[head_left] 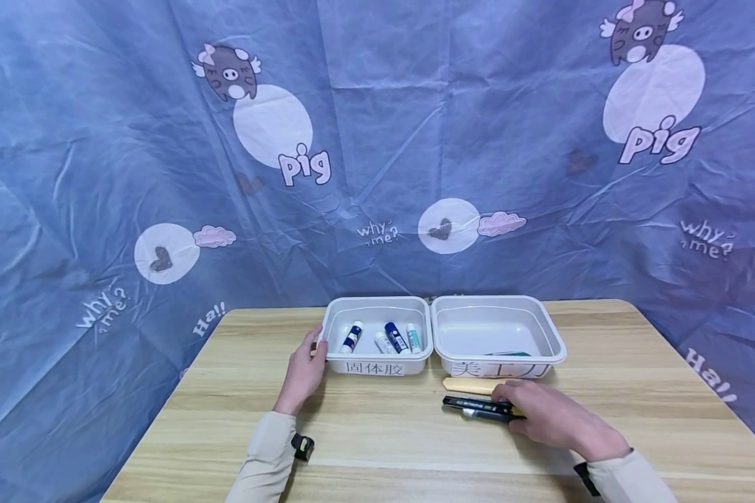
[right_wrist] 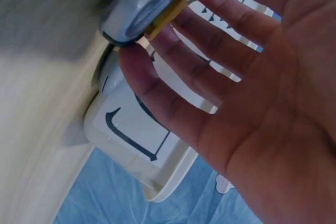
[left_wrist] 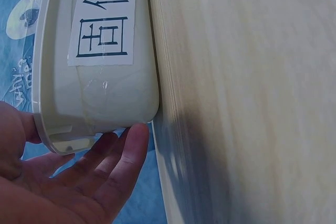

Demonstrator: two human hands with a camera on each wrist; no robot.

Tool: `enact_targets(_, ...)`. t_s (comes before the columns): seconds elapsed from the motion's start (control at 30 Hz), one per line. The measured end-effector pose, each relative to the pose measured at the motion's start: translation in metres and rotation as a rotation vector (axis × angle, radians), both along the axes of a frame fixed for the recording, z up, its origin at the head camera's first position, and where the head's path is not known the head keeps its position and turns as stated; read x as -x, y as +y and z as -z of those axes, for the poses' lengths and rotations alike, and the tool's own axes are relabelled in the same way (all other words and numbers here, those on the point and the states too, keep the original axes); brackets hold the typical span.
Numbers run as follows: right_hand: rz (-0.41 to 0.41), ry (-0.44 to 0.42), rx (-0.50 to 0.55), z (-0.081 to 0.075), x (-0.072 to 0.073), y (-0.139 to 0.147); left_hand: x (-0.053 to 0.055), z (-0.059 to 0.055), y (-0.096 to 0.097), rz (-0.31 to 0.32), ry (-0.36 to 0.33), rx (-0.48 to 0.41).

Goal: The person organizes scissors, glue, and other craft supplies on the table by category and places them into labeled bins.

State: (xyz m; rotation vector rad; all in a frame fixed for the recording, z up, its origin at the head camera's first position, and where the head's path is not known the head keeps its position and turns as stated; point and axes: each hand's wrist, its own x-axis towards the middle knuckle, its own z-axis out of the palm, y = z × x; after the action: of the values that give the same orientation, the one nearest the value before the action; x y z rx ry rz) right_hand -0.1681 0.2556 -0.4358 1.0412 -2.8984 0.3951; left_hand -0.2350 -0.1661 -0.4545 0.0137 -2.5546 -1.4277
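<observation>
In the head view my left hand holds the left end of a white bin, thumb at the rim and fingertips against the outer wall. Several glue sticks lie in this bin. My right hand is at the right ends of a black utility knife and a grey-and-black one on the table. In the right wrist view its fingers grip a silver knife end with a yellow piece. A pale yellow utility knife lies just behind, partly covered by the hand.
A second white bin, with a printed label, adjoins the first on its right; a green item lies inside. Both stand near the back of the wooden table. A blue patterned cloth hangs behind.
</observation>
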Motion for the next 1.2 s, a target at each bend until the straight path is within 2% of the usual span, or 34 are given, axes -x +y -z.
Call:
enact_targets(0.2,0.001,0.039,0.022,-0.004,-0.002,-0.001,0.0,0.001,0.0,-0.003,0.0,0.008)
enact_targets(0.5,0.023,0.155,0.041,-0.01,-0.003,0.001,0.001,0.001,0.0,-0.006,0.0,0.006)
enact_targets(1.2,0.072,0.321,0.053,-0.023,-0.005,0.004,0.0,0.003,0.0,0.002,-0.003,-0.007)
